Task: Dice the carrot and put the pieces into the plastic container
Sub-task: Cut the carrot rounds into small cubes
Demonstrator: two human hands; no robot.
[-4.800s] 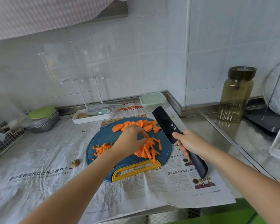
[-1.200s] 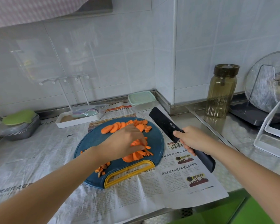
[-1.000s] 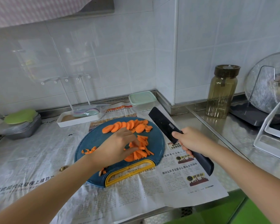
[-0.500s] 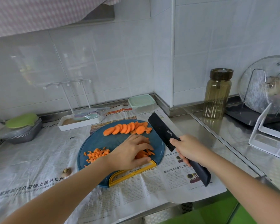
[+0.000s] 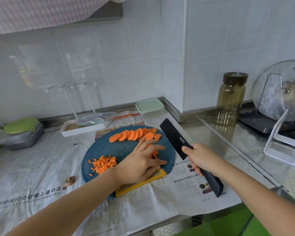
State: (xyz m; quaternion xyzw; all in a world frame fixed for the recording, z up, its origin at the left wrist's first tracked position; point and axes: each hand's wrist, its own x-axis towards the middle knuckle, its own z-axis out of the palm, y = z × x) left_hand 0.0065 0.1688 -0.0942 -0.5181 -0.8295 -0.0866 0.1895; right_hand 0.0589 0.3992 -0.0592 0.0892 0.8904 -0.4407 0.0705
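Observation:
A round blue cutting board (image 5: 109,147) with a yellow handle lies on newspaper. Carrot slices (image 5: 134,134) form a row along its far edge. A pile of diced carrot (image 5: 103,164) sits at its left. My left hand (image 5: 141,161) lies flat with spread fingers over carrot strips (image 5: 154,153) at the board's right side. My right hand (image 5: 200,157) grips a black cleaver (image 5: 175,138) just right of the board, blade pointing away and lifted off it. The plastic container (image 5: 150,107) with a pale green lid stands behind the board, closed.
A carrot end (image 5: 70,179) lies on the newspaper (image 5: 41,167) left of the board. A white tray (image 5: 85,127) and a grey lidded box (image 5: 22,135) stand at the back left. An amber jar (image 5: 231,103), a glass lid and a white rack (image 5: 284,142) occupy the steel counter at right.
My left hand has drawn the carrot strips together, then flattened and spread its fingers over them. The diced pile is uncovered at left. The cleaver stays held to the right.

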